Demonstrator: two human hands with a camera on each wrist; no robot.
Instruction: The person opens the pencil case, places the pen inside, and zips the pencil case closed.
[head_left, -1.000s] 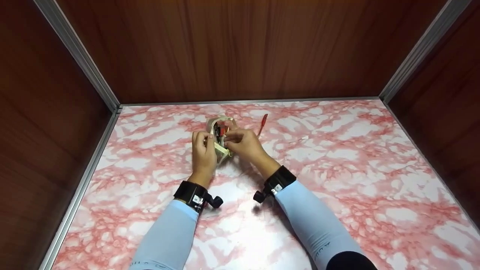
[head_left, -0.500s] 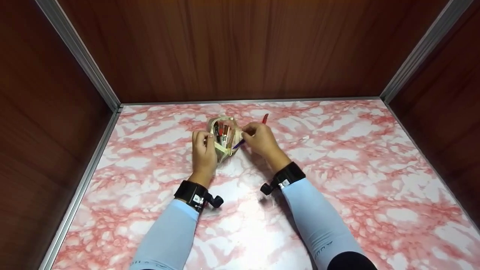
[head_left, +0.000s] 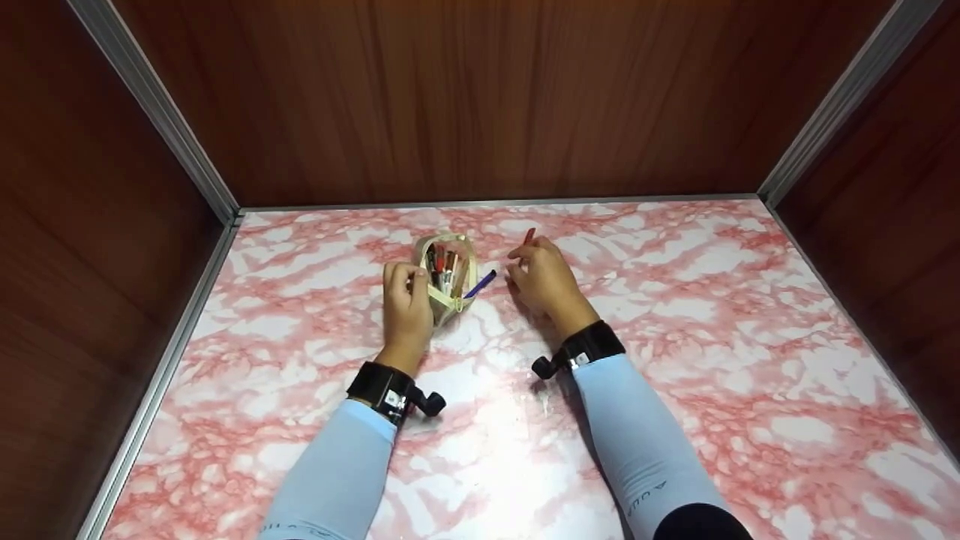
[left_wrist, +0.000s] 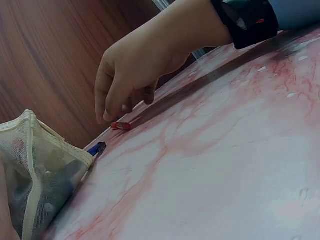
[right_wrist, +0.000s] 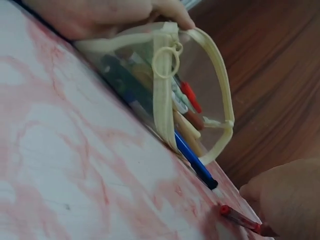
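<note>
A cream mesh pencil case (head_left: pixel 448 315) lies unzipped with several pens and pencils inside. My left hand (head_left: pixel 406 296) grips its left edge, thumb on the rim. Out over the right side of the opening sticks a blue pen (head_left: pixel 481 284), its dark end pointing away; the right wrist view also shows this blue pen (right_wrist: pixel 195 159). To the right, my right hand (head_left: pixel 546 281) hovers with bent fingers spread apart over a red pen (head_left: pixel 530 235), partly hidden by the hand. In the left wrist view, fingertips hang right at the red pen (left_wrist: pixel 121 126).
A pink and white marbled tabletop (head_left: pixel 712 315) lies under everything. Dark wooden panels (head_left: pixel 495 97) enclose the back and both sides, with metal strips (head_left: pixel 165 127) along the corners.
My right hand has come out of the pencil case, brought the blue pen's end over the rim, let go of it and moved right to the red pen. My left hand has stayed put.
</note>
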